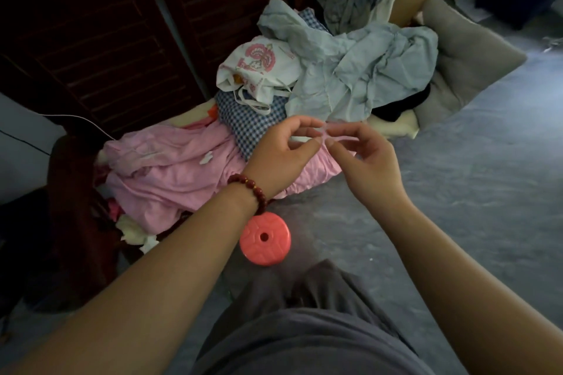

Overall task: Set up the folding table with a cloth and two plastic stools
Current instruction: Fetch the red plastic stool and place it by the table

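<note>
No legible text anywhere; perhaps faint marks on the white bag (259, 67).

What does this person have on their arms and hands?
Both forearms are bare, with no sleeves or gloves in view. The left hand has a bracelet of round dark red beads, with a few small gold ones, on its wrist. The right hand wears nothing.

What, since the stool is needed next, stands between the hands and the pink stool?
Nothing visible: the pink stool stands free on the floor. Left hand and right hand are both pinching a thin pink band.
</note>
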